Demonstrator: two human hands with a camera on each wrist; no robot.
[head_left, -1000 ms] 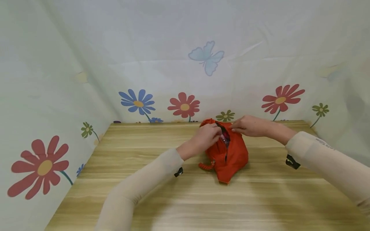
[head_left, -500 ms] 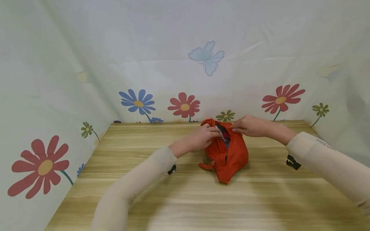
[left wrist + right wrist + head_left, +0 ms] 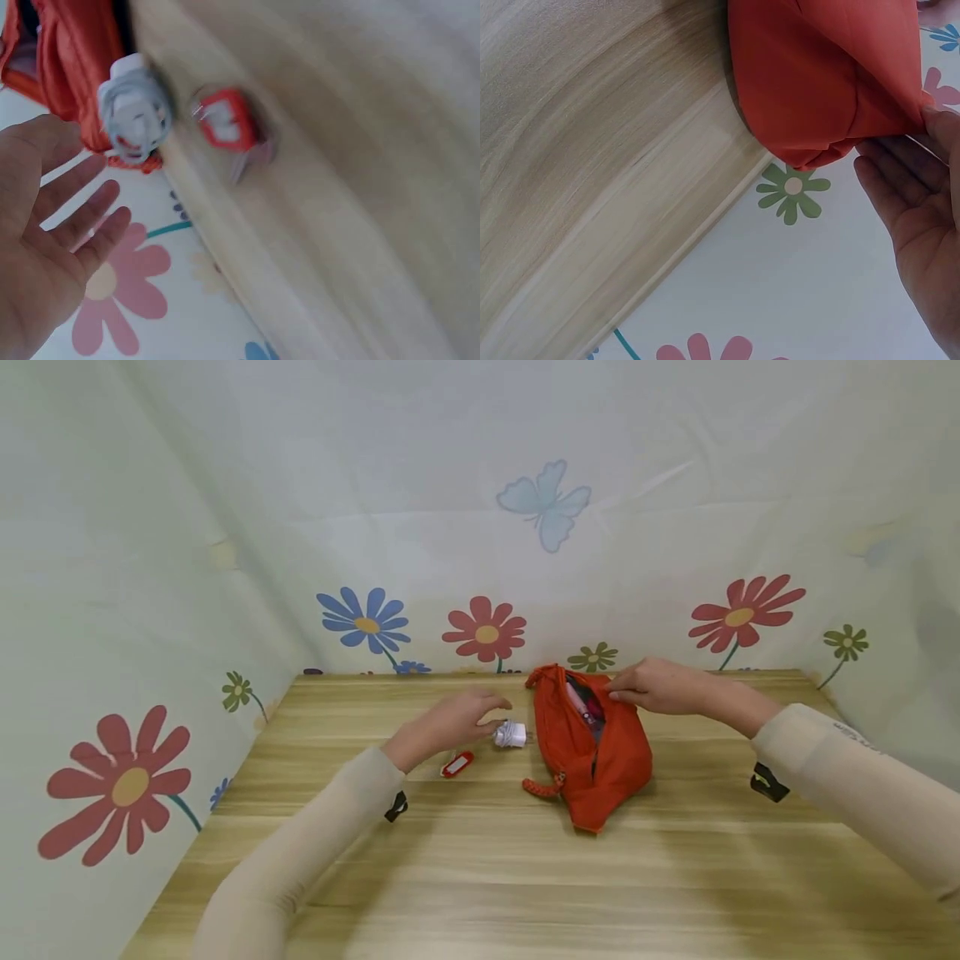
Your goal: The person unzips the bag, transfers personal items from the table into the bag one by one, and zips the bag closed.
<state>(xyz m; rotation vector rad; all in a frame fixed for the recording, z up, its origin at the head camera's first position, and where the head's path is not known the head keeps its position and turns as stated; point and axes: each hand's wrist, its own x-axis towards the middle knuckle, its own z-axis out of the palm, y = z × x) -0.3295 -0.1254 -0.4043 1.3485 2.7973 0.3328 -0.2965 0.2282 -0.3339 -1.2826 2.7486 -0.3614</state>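
Note:
A red zippered pouch (image 3: 618, 768) lies on the wooden table, its zip parted and a pinkish, clear-looking item (image 3: 583, 705) showing inside. My right hand (image 3: 654, 687) pinches the pouch's edge beside the opening; in the right wrist view the thumb and fingers (image 3: 900, 169) grip the red fabric. Left of the pouch sits a white charger plug (image 3: 513, 735) wrapped in its cable. My left hand (image 3: 450, 723) is right by it, fingers spread and holding nothing in the left wrist view. A red key tag (image 3: 227, 120) with keys lies close by.
A braided red strap (image 3: 542, 788) hangs from the pouch's zip toward the left. The wooden table (image 3: 480, 877) runs back to a white curtain (image 3: 420, 510) printed with flowers and a butterfly. Black straps (image 3: 769, 782) show under both wrists.
My left hand has drawn away from the pouch opening to the left. The charger and the red key tag have come into view on the table. My right hand keeps its pinch.

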